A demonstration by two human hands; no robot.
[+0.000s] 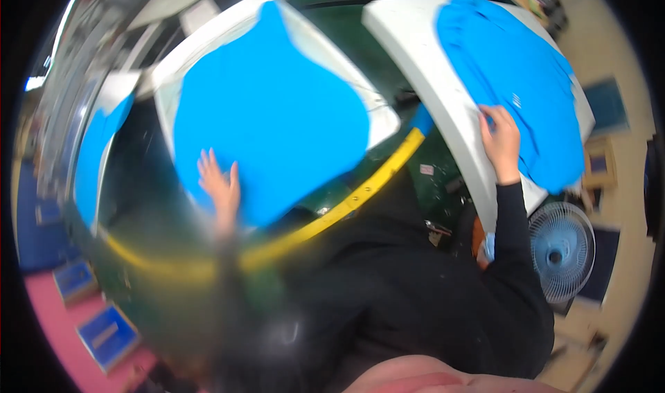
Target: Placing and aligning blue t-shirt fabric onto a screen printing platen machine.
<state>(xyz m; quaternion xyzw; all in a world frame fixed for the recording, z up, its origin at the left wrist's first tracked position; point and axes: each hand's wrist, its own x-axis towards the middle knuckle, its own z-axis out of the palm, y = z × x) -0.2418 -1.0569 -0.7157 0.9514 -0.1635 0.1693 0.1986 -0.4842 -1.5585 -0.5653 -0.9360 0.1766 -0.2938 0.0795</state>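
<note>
A blue cut piece of fabric (277,116) lies spread over a white board (384,116) in the middle, its narrow end pointing to the far side. On its near left part rests my left hand (220,185), fingers spread and nothing held. To the right, a larger white board (422,54) carries a wrinkled, layered pile of blue fabric (526,81). My right hand (501,138) is at the pile's left edge, thumb and fingers curled together. Whether cloth is pinched between those fingertips I cannot make out. The picture is slightly blurred.
A curved yellow rail (360,195) runs between me and the middle board. Another blue piece (97,164) lies on a board at the far left. A round fan (561,251) stands by my right elbow. Blue-topped frames (107,337) are at the lower left.
</note>
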